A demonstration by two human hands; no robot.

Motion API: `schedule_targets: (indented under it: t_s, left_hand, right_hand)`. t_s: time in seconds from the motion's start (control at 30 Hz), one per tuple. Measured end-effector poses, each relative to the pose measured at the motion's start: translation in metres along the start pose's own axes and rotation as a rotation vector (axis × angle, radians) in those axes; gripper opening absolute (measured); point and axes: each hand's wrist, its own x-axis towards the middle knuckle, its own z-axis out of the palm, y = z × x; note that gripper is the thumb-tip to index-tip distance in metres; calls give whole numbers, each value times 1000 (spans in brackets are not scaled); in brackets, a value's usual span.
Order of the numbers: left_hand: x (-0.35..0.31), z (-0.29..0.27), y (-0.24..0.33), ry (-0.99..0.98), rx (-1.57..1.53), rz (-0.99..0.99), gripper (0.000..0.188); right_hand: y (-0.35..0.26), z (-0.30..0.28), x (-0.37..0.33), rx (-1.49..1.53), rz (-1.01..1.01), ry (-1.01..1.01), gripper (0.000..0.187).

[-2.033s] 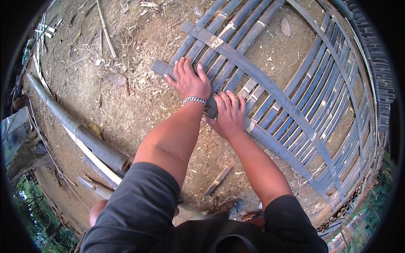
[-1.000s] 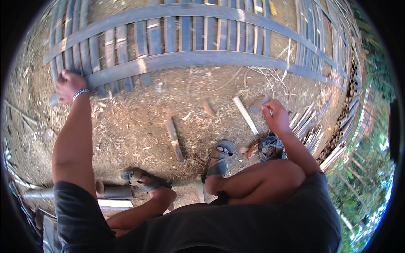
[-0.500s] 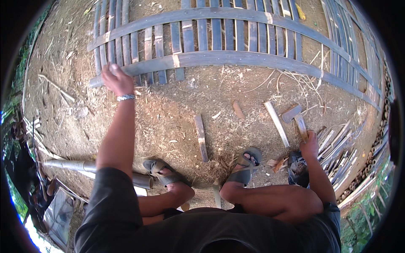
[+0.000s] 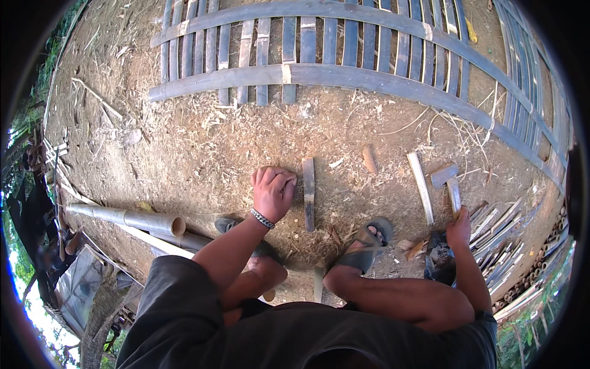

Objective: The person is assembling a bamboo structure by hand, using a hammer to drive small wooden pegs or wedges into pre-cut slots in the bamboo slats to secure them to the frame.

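Observation:
My left hand, with a woven bracelet at the wrist, is closed with its fingers curled, over the ground between my feet and the bamboo frame. What it holds, if anything, is hidden. Just right of it lies a short dark strip of split bamboo. At the right, my right hand grips the wooden handle of a hammer, whose blocky head points away from me near the ground. Across the far side lies the bamboo frame, long dark rails crossed by several upright slats.
A pale split stick and a brown curved chip lie on the ground. A dark plastic bag and heaped bamboo strips are by my right hand. Bamboo poles lie at the left. Shavings cover the soil.
My left hand has left the near rail's left end and come back toward me, beside the short bamboo strip. My right hand still holds the hammer. The whole view has shifted slightly.

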Motion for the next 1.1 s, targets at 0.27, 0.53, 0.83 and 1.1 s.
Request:
schedule_targets:
  t_s: [0.27, 0.53, 0.83, 1.1]
  left_hand:
    - [51, 12, 22, -60, 90, -233, 28]
    - [22, 13, 15, -96, -14, -89, 45]
    - [13, 20, 44, -125, 47, -76, 47]
    - [31, 34, 58, -127, 54, -93, 8]
  right_hand:
    - [8, -3, -1, 5, -62, -28, 57]
    - [3, -4, -4, 20, -84, -2, 55]
    - [0, -3, -4, 24, -61, -15, 54]
    - [-4, -5, -4, -2, -32, -25, 55]
